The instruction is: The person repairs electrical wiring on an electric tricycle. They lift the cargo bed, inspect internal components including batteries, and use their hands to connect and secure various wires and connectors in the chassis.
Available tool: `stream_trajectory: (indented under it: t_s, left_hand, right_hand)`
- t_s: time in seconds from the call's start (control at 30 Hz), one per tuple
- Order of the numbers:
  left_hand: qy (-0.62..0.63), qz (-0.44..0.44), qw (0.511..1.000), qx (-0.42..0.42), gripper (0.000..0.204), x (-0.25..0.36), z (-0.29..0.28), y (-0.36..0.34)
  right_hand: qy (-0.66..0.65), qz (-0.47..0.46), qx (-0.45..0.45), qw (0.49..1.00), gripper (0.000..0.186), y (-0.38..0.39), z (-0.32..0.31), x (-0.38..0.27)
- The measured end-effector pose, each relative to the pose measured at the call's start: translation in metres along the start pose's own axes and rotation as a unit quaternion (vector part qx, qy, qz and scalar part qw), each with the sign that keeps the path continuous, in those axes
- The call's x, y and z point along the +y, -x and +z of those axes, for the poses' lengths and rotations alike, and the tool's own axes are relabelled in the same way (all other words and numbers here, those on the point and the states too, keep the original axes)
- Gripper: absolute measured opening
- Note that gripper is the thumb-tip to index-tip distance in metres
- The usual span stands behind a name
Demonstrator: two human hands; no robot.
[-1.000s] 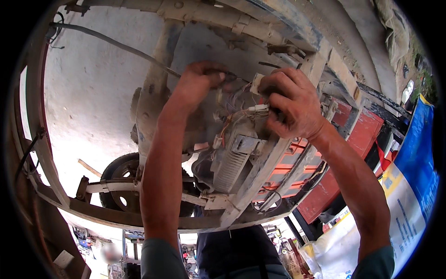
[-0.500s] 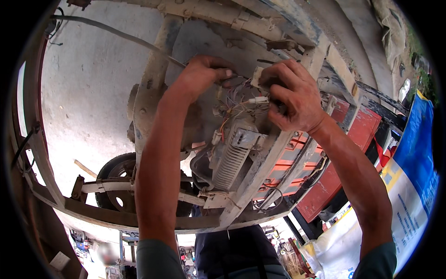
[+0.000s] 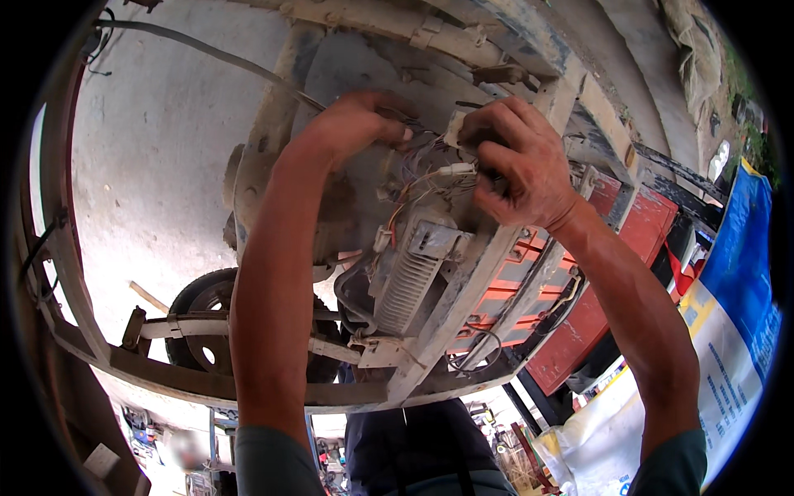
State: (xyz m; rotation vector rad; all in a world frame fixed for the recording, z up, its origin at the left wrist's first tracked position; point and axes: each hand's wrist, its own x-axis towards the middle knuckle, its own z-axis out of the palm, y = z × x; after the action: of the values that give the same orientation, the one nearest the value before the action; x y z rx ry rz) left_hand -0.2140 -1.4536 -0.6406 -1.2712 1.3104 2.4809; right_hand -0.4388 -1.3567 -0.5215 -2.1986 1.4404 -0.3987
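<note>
My right hand [image 3: 525,165] has its fingers curled round a whitish plug connector [image 3: 453,130], which pokes out past the fingertips. Thin wires [image 3: 423,149] of several colours run from it toward my left hand [image 3: 356,126], whose thumb and fingers close on that bundle. The inner fingers of both hands are partly hidden. Just below, a smaller white connector [image 3: 455,169] lies among the tangled wires beside my right fingers. Under the tangle sits a finned metal controller box [image 3: 409,277], with a small pale connector [image 3: 382,240] at its left side.
A dusty metal frame [image 3: 447,318] surrounds the work, with orange-and-grey batteries [image 3: 504,293] right of the controller. A wheel [image 3: 203,289] stands lower left. A long cable [image 3: 207,58] crosses the upper left. At right are a red panel [image 3: 579,331] and a blue-and-white sack [image 3: 728,331].
My left hand and forearm have shifted slightly left. My right hand has moved a little up and left, still on the connector. The view has shifted slightly.
</note>
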Motion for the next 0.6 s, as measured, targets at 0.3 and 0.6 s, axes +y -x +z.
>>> stream_trajectory:
  t_s: [0.3, 0.6]
  left_hand:
    - [-0.075, 0.136, 0.982, 0.108, 0.040, -0.007, 0.015, 0.032]
    - [-0.060, 0.084, 0.959, 0.262, 0.027, -0.028, 0.035, 0.096]
  right_hand:
    - [0.011, -0.012, -0.012, 1.000, 0.021, 0.001, 0.000, 0.001]
    - [0.029, -0.035, -0.025, 0.999, 0.029, 0.000, -0.001, -0.002]
